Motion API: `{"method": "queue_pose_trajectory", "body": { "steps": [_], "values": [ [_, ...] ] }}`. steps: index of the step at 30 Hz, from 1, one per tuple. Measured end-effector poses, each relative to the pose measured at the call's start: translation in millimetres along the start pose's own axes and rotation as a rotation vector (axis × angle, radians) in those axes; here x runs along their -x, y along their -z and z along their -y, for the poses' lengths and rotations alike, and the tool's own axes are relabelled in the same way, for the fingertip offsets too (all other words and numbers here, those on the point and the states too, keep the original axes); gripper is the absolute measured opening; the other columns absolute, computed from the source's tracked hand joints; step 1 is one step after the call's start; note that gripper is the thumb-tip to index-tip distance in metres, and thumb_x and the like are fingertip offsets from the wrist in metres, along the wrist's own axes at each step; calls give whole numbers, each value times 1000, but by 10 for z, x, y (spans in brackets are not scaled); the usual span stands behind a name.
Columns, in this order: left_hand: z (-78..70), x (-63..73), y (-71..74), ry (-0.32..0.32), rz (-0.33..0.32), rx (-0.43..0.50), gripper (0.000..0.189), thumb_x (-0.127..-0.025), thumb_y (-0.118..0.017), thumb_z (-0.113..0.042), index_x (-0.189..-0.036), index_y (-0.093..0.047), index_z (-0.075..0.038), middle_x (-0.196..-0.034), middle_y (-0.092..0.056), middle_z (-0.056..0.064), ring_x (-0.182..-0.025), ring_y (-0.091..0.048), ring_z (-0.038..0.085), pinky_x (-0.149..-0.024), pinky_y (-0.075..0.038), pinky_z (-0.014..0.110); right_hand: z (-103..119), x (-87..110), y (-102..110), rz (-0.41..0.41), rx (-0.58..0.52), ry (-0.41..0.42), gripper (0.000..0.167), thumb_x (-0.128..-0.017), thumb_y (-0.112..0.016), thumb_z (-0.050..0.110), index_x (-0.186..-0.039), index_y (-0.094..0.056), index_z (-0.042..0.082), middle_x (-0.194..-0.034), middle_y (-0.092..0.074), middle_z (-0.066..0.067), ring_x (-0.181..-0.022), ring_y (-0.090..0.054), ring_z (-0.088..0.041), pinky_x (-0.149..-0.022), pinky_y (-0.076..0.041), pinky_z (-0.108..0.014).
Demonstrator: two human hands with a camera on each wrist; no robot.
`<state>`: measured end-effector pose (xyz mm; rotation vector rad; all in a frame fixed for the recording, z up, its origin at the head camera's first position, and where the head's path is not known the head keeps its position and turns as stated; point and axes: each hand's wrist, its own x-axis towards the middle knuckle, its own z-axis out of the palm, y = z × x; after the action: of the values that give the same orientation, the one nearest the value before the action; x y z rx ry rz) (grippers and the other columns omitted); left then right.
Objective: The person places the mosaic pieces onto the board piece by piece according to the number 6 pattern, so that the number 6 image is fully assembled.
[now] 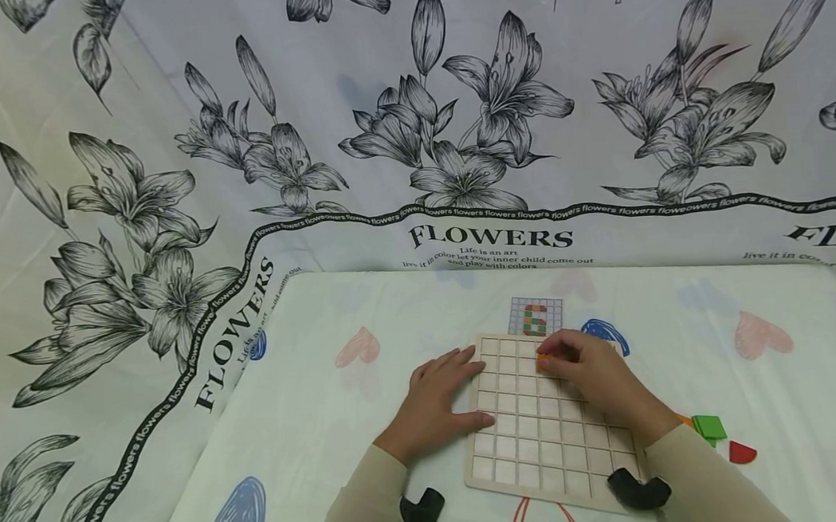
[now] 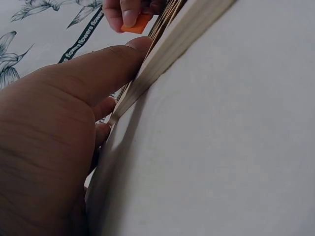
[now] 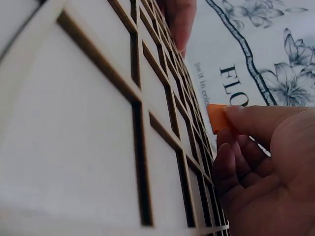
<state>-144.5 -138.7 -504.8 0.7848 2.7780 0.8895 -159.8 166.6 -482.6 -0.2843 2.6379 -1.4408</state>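
Observation:
A pale wooden board [image 1: 529,426] with a grid of raised square cells lies on the table. My right hand [image 1: 600,373] pinches a small orange tile [image 3: 216,119] between thumb and fingers, over the board's far part. The same tile shows at the top of the left wrist view. My left hand [image 1: 434,404] rests at the board's left edge, fingers spread, with the thumb [image 2: 113,69] on the rim. Just beyond the board lies a pattern card [image 1: 514,316] with a grid and a figure of orange, green and red shapes.
Right of the board, partly behind the right forearm, lie green tiles [image 1: 709,427], a red quarter-round piece [image 1: 743,453] and a bit of orange. The white table cover [image 1: 313,427] has printed hearts. A flower-printed cloth [image 1: 384,175] hangs behind.

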Motion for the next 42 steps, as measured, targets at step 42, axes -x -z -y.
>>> {"method": "queue_pose_trajectory", "body": {
  "steps": [42],
  "values": [
    [-12,23,3,4,-6,5,79,-94,-80,-59,-161,-55,-26,-175,-32,-12,-161,-22,14,-125,-18,58,-31,111,46,-25,8,17,16,-110,-68,18,-123,-75,12,-116,-71,0,-97,-62,-20,-86,-51,-45]
  ]
}}
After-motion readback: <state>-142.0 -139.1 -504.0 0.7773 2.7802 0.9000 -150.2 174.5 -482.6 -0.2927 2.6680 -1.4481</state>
